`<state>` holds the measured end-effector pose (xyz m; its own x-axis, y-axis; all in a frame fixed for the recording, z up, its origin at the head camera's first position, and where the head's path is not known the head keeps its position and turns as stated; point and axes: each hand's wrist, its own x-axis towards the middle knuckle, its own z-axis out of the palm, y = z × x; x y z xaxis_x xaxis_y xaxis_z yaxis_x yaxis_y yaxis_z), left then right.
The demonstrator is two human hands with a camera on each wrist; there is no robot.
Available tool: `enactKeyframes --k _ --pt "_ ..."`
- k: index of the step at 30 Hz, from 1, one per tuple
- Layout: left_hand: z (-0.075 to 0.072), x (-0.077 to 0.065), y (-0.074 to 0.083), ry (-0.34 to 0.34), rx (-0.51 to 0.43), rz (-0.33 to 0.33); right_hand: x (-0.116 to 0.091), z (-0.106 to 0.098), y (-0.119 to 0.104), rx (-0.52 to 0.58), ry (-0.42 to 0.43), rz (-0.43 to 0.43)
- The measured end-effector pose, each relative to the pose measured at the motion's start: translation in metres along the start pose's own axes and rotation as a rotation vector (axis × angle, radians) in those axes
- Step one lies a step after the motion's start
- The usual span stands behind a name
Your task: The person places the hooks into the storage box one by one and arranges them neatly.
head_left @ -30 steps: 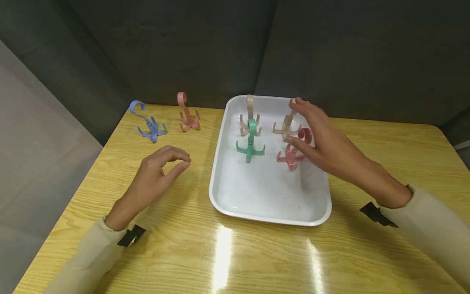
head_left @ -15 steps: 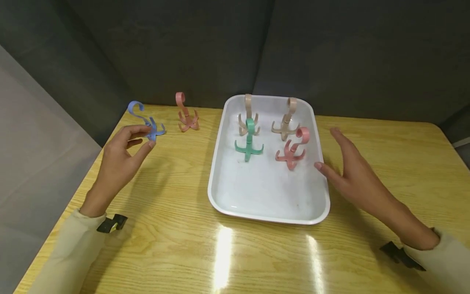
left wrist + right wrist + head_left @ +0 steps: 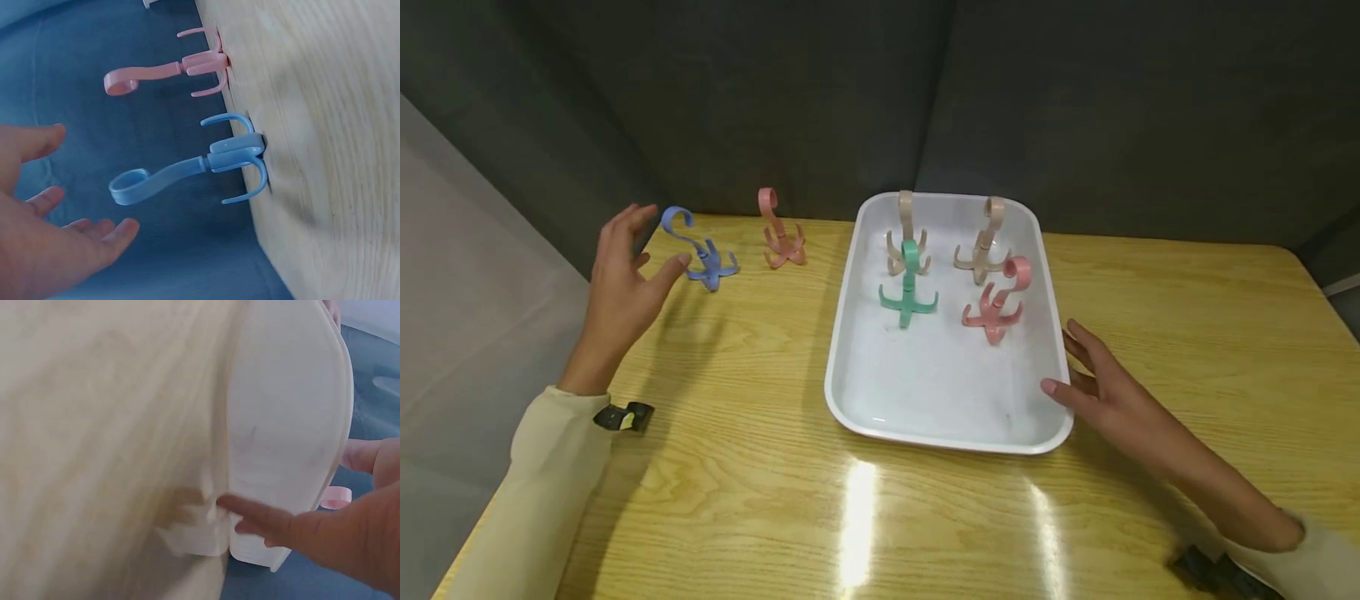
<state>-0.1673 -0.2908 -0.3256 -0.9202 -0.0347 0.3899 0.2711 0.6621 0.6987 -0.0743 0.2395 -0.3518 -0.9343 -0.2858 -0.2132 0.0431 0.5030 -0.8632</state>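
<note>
On the table's far left stands a blue octopus-style hanger hook (image 3: 711,267), prongs down, curled top up. My left hand (image 3: 621,287) is just left of it, thumb and fingers spread around its curl without holding it. In the left wrist view, a gap separates the fingertips from the blue hook (image 3: 234,156). A pink hook (image 3: 786,247) stands right of the blue one. My right hand (image 3: 1108,387) is at the right side of the white tray (image 3: 940,392), its thumb over the rim and its fingers stretched along the outer wall (image 3: 287,406).
Inside the tray stand a green hook (image 3: 908,300), a pink hook (image 3: 992,317) and two beige hooks, one at the back left (image 3: 906,218) and one at the back right (image 3: 982,254). A dark curtain (image 3: 820,100) hangs behind the wooden table (image 3: 745,500).
My left hand has moved left and away to the blue hook, its fingers now wider apart. My right hand has left the pink hook in the tray and come down to the tray's right side.
</note>
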Motion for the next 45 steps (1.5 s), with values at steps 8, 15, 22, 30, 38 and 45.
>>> enactKeyframes --k 8,15,22,30,38,45 --pt "0.0 0.02 -0.015 -0.103 -0.057 -0.137 -0.003 0.007 0.004 0.147 -0.047 -0.081" --pt "0.0 0.035 -0.027 -0.167 -0.081 -0.203 -0.003 0.009 0.007 0.178 -0.055 -0.097" --pt "0.002 0.043 -0.035 -0.205 -0.088 -0.225 -0.003 0.009 0.008 0.185 -0.049 -0.086" --pt "0.003 0.046 -0.034 -0.231 -0.08 -0.218 -0.005 0.01 0.008 0.18 -0.035 -0.068" --pt "0.004 0.048 -0.032 -0.224 -0.068 -0.221 -0.006 0.009 0.01 0.175 -0.03 -0.06" --pt "0.003 0.048 -0.035 -0.209 -0.068 -0.199 -0.006 0.008 0.01 0.199 -0.034 -0.066"
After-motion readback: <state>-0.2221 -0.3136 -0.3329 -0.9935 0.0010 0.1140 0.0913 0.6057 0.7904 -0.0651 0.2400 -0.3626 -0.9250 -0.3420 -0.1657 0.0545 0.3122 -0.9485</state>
